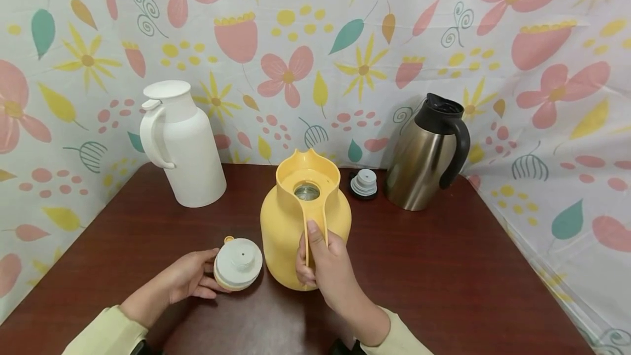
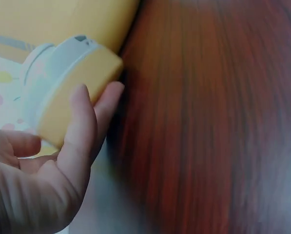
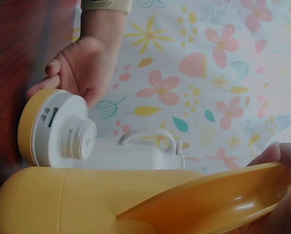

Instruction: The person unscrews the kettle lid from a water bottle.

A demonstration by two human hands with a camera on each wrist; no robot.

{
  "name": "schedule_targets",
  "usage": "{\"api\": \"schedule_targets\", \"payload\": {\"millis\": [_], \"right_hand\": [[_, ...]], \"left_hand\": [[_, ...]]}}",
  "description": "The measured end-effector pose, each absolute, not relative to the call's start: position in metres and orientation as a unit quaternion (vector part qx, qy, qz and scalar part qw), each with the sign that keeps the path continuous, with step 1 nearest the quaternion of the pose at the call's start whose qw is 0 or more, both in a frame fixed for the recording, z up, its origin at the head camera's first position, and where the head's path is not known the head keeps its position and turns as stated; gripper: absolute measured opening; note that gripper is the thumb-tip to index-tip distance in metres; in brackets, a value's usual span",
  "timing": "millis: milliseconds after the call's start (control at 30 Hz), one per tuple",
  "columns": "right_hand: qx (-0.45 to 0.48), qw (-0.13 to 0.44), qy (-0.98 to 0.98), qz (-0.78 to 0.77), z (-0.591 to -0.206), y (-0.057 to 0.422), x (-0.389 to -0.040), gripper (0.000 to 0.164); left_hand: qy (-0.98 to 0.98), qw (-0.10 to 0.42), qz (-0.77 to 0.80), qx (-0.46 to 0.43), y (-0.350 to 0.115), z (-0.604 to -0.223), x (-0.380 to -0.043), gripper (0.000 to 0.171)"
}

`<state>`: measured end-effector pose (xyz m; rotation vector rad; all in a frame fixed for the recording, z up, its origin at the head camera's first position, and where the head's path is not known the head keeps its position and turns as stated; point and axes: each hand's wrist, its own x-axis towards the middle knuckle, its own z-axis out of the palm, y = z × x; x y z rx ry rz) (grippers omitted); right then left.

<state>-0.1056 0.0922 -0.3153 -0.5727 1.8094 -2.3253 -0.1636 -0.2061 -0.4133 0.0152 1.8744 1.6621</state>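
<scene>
Steadying a rounded yellow plastic jug (image 1: 279,234), uncapped on the worktop (image 1: 419,278), the right hand (image 1: 329,261) grips its handle (image 1: 316,212); the left hand (image 1: 189,278), fingers extended, touches an upturned round white-and-yellow plastic lid (image 1: 239,265) alongside. Step judged: lid handling; lifting would need a firm pinch.

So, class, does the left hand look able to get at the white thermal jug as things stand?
Probably yes: nothing stands on the tabletop between the left hand and the white thermal jug. The hand's fingers touch the yellow-and-white lid, though, so it would likely have to leave that first.
</scene>
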Motion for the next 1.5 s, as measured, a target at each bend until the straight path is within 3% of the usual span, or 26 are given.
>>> {"api": "schedule_targets", "payload": {"millis": [133,300,533,767,1233,1500], "right_hand": [[-0.191,0.068,0.599,-0.774,-0.315,0.093,-0.105,0.064],[-0.192,0.064,0.599,-0.775,-0.315,0.093,-0.105,0.064],[-0.195,0.063,0.599,-0.774,-0.315,0.093,-0.106,0.065],[-0.193,0.066,0.598,-0.775,-0.315,0.092,-0.106,0.065],[-0.187,0.060,0.601,-0.774,-0.316,0.092,-0.105,0.066],[-0.176,0.011,0.601,-0.779,-0.320,0.089,-0.102,0.064]], "left_hand": [[0.747,0.271,0.607,0.011,-0.210,-0.411,-0.164,0.058],[0.765,0.256,0.589,0.043,-0.215,-0.407,-0.165,0.061],[0.790,0.234,0.556,0.111,-0.214,-0.408,-0.162,0.086],[0.835,0.183,0.505,0.117,-0.207,-0.410,-0.158,0.096],[0.860,0.149,0.479,0.091,-0.202,-0.413,-0.153,0.099],[0.861,0.148,0.478,0.089,-0.200,-0.414,-0.153,0.100]]}}
